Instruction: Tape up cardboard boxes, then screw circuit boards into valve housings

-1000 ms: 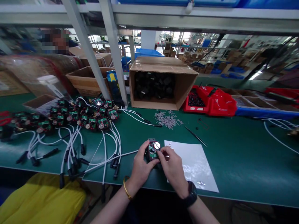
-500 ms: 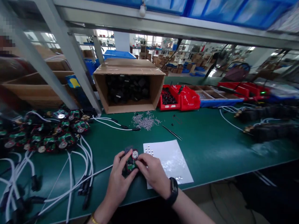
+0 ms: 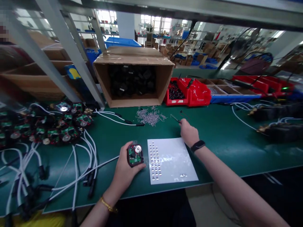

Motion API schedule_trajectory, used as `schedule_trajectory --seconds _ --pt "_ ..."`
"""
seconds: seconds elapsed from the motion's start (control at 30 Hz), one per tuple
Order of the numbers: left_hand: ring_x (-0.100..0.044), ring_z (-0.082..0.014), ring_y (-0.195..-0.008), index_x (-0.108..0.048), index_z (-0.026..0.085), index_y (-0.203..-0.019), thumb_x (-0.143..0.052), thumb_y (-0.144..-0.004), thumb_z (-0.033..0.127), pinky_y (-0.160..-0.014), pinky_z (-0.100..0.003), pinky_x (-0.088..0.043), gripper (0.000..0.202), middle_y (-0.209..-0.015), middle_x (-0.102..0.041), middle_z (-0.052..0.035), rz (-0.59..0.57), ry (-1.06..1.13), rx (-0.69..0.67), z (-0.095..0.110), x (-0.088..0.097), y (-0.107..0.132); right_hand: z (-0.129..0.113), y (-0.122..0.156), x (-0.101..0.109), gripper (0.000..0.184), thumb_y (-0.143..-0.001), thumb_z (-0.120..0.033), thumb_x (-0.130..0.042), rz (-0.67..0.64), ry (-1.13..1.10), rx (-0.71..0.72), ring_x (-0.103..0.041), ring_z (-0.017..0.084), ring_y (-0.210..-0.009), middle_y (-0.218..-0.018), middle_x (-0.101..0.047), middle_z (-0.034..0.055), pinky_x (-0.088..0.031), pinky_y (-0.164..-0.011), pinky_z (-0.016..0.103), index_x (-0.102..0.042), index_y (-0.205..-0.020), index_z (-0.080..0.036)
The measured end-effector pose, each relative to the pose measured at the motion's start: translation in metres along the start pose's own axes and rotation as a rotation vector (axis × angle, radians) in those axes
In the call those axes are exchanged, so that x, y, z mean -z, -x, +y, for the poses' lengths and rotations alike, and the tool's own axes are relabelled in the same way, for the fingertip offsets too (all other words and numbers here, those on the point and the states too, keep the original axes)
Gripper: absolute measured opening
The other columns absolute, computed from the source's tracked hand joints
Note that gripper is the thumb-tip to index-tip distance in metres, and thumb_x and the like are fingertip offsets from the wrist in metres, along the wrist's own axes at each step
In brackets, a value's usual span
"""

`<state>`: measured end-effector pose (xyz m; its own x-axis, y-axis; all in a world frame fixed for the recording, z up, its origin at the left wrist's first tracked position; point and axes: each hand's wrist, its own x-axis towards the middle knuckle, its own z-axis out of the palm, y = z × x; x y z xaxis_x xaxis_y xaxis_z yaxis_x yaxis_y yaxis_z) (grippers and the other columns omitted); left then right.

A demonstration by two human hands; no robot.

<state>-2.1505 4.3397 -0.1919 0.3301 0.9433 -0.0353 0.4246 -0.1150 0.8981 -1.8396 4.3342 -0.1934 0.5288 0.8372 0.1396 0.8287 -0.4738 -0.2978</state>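
Note:
My left hand (image 3: 125, 167) is wrapped round a small black housing with a green circuit board (image 3: 135, 155) in it. A round silvery part and red wires show on the board, and a white cable runs off to the left. Out past the white sheet, my right hand (image 3: 189, 132) has its fingers closed on the tweezers (image 3: 175, 118), whose points face away to the left. Between the hands lies the white sheet (image 3: 174, 159), with rows of small shiny round dots down its left side and a few loose ones near its lower right.
Small pale pins (image 3: 150, 116) lie in a heap before a cardboard box (image 3: 134, 102) of black parts. Red bins (image 3: 200, 94) stand right of it. Circuit-board units (image 3: 66, 134) with white cables crowd the left; black cabled units (image 3: 272, 127) lie right.
My right hand has left the circuit-board housing, moved forward and right, and taken hold of the tweezers that lay on the table. My left hand still holds the housing. The view has shifted downward.

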Motion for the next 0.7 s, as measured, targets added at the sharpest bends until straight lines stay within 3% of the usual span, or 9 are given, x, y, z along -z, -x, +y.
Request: schedule_trajectory --seconds 0.07,0.13,0.2,0.27,0.37,0.47,0.7 --pt "-0.050 -0.0247 -0.107 -0.035 0.020 -0.121 -0.073 -0.059 0.030 -0.093 -0.039 -0.040 0.073 -0.118 -0.048 -0.0074 -0.040 0.196 0.082 0.000 0.006 -0.007 0.000 0.014 0.018 0.021 -0.092 -0.030 -0.037 0.061 -0.251 -0.030 -0.054 0.016 -0.065 -0.084 -0.056 0.0066 -0.040 -0.058 0.028 -0.048 -0.103 -0.016" --pt "-0.053 -0.0228 -0.101 -0.038 0.019 -0.118 -0.071 -0.059 0.030 -0.086 -0.033 -0.043 0.068 -0.112 -0.053 -0.0065 -0.188 0.339 0.133 0.001 0.014 -0.012 -0.006 0.038 0.031 0.026 -0.092 -0.039 -0.037 0.051 -0.758 -0.091 -0.049 0.012 -0.058 -0.079 -0.053 0.0031 -0.041 -0.056 0.026 -0.052 -0.095 -0.018" --pt "-0.055 -0.0213 -0.094 -0.045 0.019 -0.111 -0.070 -0.060 0.028 -0.081 -0.031 -0.044 0.057 -0.104 -0.056 -0.0042 -0.405 0.324 0.108 0.007 0.020 -0.016 -0.020 0.068 0.032 0.032 -0.088 -0.047 -0.043 -0.015 -1.275 -0.218 -0.042 0.008 -0.052 -0.076 -0.051 0.0004 -0.040 -0.052 0.023 -0.055 -0.082 -0.019" --pt "-0.054 -0.0214 -0.091 -0.054 0.019 -0.100 -0.072 -0.058 0.030 -0.079 -0.031 -0.044 0.047 -0.100 -0.056 -0.0031 -0.584 0.207 0.001 0.016 0.020 -0.021 -0.037 0.094 0.020 0.033 -0.084 -0.050 -0.050 -0.062 -1.503 -0.370 -0.040 0.006 -0.049 -0.070 -0.051 -0.0017 -0.039 -0.049 0.021 -0.057 -0.078 -0.018" --pt "-0.048 -0.0262 -0.110 -0.060 0.020 -0.098 -0.077 -0.053 0.039 -0.092 -0.036 -0.040 0.052 -0.122 -0.048 -0.0055 -0.735 0.091 -0.169 0.027 0.012 -0.030 -0.056 0.111 -0.010 0.031 -0.079 -0.047 -0.059 -0.072 -1.431 -0.452 -0.049 0.009 -0.053 -0.062 -0.056 -0.0014 -0.043 -0.052 0.021 -0.059 -0.082 -0.017" --pt "-0.036 -0.0273 -0.125 -0.056 0.023 -0.112 -0.074 -0.059 0.038 -0.104 -0.042 -0.030 0.058 -0.137 -0.040 -0.0061 -0.833 0.019 -0.196 0.027 0.001 -0.036 -0.061 0.108 -0.030 0.030 -0.076 -0.043 -0.064 -0.086 -1.248 -0.424 -0.059 0.013 -0.060 -0.070 -0.064 0.0030 -0.050 -0.058 0.025 -0.058 -0.083 -0.014" --pt "-0.037 -0.0274 -0.126 -0.043 0.023 -0.129 -0.072 -0.062 0.038 -0.104 -0.043 -0.032 0.074 -0.141 -0.034 -0.0071 -0.790 -0.079 -0.146 0.018 -0.003 -0.033 -0.062 0.100 -0.030 0.030 -0.076 -0.042 -0.063 -0.089 -1.091 -0.454 -0.065 0.017 -0.061 -0.068 -0.067 0.0057 -0.055 -0.058 0.028 -0.061 -0.082 -0.012"
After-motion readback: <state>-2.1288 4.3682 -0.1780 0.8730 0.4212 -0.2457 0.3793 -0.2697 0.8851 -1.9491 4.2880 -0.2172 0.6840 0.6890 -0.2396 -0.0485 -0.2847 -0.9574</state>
